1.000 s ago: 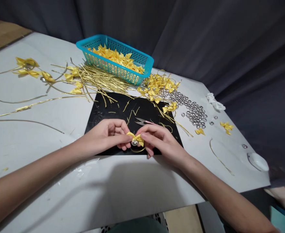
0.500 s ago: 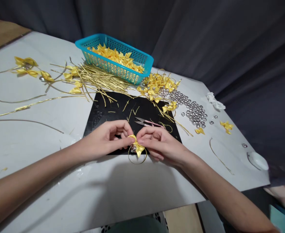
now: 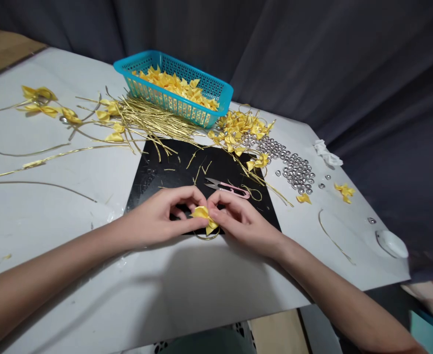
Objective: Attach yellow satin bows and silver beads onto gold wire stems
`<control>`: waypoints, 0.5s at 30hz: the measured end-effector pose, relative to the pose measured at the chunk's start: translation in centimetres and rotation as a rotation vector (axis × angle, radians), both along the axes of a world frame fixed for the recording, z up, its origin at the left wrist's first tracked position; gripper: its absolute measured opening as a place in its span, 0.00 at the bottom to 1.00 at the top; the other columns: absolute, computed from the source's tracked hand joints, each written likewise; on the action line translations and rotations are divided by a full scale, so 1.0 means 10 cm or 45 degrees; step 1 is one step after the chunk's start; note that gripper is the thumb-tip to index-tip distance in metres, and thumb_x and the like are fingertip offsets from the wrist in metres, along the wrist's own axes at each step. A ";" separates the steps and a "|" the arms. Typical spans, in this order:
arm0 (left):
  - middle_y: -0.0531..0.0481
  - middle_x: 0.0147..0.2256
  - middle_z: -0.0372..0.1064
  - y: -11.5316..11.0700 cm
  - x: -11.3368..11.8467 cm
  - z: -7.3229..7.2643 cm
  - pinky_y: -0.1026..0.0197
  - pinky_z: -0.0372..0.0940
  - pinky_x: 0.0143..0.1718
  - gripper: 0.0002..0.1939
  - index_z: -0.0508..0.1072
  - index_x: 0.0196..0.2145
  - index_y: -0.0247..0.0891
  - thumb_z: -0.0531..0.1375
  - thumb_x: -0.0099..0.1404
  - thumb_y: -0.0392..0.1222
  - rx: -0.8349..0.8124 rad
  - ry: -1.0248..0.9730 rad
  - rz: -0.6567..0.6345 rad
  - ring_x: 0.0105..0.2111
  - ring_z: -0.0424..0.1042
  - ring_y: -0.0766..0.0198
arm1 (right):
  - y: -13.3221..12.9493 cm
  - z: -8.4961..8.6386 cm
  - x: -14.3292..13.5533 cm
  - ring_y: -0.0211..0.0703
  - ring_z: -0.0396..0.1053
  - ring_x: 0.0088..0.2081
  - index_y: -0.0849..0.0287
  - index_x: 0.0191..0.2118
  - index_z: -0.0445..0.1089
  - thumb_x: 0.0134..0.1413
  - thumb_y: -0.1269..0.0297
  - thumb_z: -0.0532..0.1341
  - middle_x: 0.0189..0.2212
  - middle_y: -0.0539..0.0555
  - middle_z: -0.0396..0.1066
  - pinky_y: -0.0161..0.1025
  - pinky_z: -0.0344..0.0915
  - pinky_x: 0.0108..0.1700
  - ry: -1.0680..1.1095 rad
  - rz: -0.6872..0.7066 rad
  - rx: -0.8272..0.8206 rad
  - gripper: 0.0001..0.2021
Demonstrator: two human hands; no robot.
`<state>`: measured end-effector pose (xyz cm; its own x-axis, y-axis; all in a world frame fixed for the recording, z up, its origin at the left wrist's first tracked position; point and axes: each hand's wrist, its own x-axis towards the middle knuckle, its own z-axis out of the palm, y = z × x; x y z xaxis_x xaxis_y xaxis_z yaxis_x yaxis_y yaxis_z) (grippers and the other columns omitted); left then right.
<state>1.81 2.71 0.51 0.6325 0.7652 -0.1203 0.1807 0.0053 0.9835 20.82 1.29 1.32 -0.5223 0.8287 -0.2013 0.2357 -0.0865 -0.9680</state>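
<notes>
Between my two hands is a yellow ribbon bow (image 3: pixel 201 213) with a loop of gold cord (image 3: pixel 207 238) hanging below it. My left hand (image 3: pixel 168 214) pinches the bow from the left, thumb across its front. From the right, my right hand (image 3: pixel 238 216) closes thumb and fingers on its other side. The fingertips of both hands nearly meet, and they hide the bow's middle. Just beyond the right hand, pink-handled thread snips (image 3: pixel 227 188) lie on the black mat (image 3: pixel 153 172) among short gold clippings.
A blue basket (image 3: pixel 172 101) of yellow bows stands at the back. Gold cords (image 3: pixel 157 120) lie before it. Finished-looking bows (image 3: pixel 244 125) and silver beads (image 3: pixel 297 172) spread rightward. A white oval object (image 3: pixel 391 244) sits near the right edge, and more bows (image 3: pixel 39 101) lie left.
The bow has turned in my fingers; the silver bead seen on it before is hidden now. My right hand has shifted slightly, showing more of the snips' handle.
</notes>
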 end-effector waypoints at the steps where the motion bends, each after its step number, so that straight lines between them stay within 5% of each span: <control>1: 0.53 0.30 0.69 0.00 0.00 -0.01 0.68 0.62 0.30 0.08 0.69 0.32 0.37 0.59 0.60 0.45 0.009 0.006 -0.005 0.30 0.68 0.68 | -0.01 -0.01 -0.01 0.29 0.49 0.22 0.59 0.32 0.60 0.57 0.55 0.57 0.23 0.44 0.54 0.30 0.46 0.22 0.024 -0.021 -0.019 0.12; 6: 0.54 0.24 0.68 -0.01 0.02 -0.01 0.70 0.60 0.24 0.06 0.71 0.30 0.35 0.61 0.58 0.40 -0.055 0.047 -0.047 0.23 0.65 0.71 | 0.01 -0.06 -0.03 0.28 0.44 0.16 0.57 0.32 0.57 0.56 0.53 0.58 0.18 0.40 0.49 0.29 0.43 0.18 0.213 -0.139 -0.204 0.13; 15: 0.54 0.25 0.71 0.02 0.02 0.00 0.71 0.62 0.28 0.08 0.69 0.29 0.34 0.63 0.56 0.40 -0.234 -0.088 0.083 0.26 0.68 0.71 | 0.05 0.03 0.00 0.26 0.51 0.13 0.61 0.30 0.64 0.49 0.57 0.64 0.13 0.40 0.56 0.26 0.46 0.14 0.006 -0.057 -0.185 0.13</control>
